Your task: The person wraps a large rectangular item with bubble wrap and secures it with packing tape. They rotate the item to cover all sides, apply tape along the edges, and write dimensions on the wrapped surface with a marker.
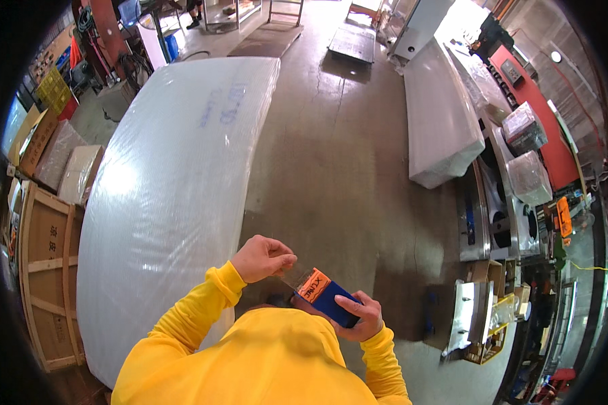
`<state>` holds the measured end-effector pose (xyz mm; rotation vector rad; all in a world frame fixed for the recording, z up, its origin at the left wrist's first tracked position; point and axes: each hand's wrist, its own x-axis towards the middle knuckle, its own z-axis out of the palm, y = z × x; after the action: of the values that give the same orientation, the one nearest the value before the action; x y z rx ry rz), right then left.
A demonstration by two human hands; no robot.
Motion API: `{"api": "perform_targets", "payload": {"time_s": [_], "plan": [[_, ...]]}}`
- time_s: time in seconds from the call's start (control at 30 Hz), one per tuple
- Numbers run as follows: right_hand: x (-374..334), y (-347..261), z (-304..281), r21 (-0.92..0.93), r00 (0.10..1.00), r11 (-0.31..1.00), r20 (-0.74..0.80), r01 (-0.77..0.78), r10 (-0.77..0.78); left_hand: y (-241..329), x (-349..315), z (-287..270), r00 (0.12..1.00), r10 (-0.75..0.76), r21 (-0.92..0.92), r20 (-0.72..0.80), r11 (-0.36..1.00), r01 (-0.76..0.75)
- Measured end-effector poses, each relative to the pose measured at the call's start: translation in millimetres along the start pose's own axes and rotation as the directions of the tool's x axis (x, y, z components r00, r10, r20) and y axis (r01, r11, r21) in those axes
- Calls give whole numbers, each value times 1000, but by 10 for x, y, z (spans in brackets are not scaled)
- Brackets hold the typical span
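My right hand (362, 317) grips a blue tape dispenser (331, 302) with an orange head, held in front of my chest. A short clear strip, apparently packing tape (294, 275), runs from the orange end toward my left hand (263, 259). The fingers of that hand are pinched together at the strip's free end. Just left of both hands lies a large flat slab (175, 175) wrapped in white foam and clear film, with handwriting on its top.
A wooden crate (51, 270) and cardboard boxes (81, 172) stand left of the slab. At the right are another wrapped slab (439, 121), a metal workbench with wrapped parcels (528, 177), and a small cart (476, 317). A platform scale (352, 43) stands farther ahead on the concrete floor.
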<state>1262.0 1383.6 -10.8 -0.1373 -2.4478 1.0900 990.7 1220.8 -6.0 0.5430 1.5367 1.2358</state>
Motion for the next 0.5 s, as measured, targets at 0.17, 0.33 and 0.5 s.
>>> {"api": "perform_targets", "payload": {"time_s": [0.17, 0.33, 0.5], "plan": [[838, 782, -33, -37, 1000, 999, 4, 3, -3, 312, 968, -662, 994, -111, 5, 6, 994, 111], [1891, 1621, -100, -77, 997, 995, 51, 66, -62, 730, 2030, -1182, 993, -112, -98, -30, 989, 109], [3125, 2197, -183, -109, 984, 978, 33, 177, -174, 1273, 3034, -1682, 967, -20, 88, -255, 995, 43]]}}
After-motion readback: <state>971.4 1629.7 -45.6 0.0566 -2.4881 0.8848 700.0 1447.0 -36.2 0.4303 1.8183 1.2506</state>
